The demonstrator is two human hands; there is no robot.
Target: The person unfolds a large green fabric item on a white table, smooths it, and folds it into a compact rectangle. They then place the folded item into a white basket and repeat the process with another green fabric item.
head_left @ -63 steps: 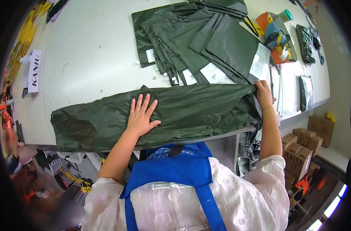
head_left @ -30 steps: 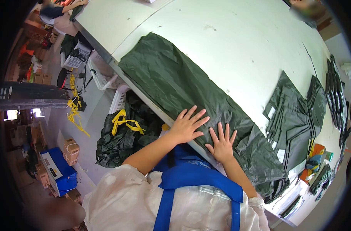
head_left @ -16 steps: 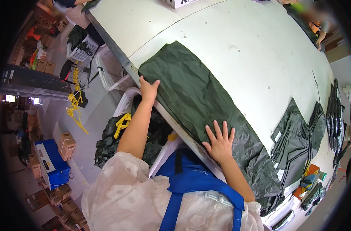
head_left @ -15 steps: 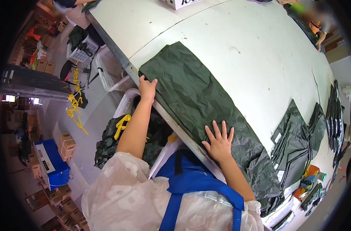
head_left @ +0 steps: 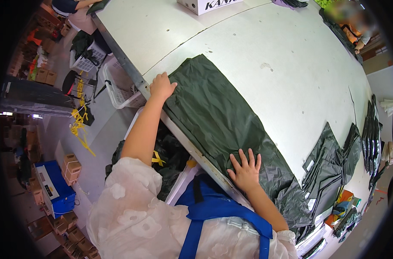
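Note:
A long, folded strip of dark green, thin, shiny fabric (head_left: pixel 218 99) lies along the table's near edge. Its far left part looks fairly smooth; toward the near right it is crumpled. At the strip's far left corner, my left hand (head_left: pixel 163 86) has its fingers curled over the margin, closed on the fabric, though the fingertips are partly hidden. Lower down, my right hand (head_left: pixel 246 170) rests flat on the same fabric with its fingers spread.
Folded dark pieces (head_left: pixel 326 168) lie on the white table (head_left: pixel 291 77) at the right. A white box (head_left: pixel 205 5) stands at the far side. Below the table edge are a white basket (head_left: pixel 114 88) and a bin of dark fabric (head_left: pixel 168 146). Other people work at the far corners.
My left hand has shifted toward the far table edge at the strip's corner, and the fabric there lies smoother and straighter. My right hand remains spread on the strip. The view has tilted slightly.

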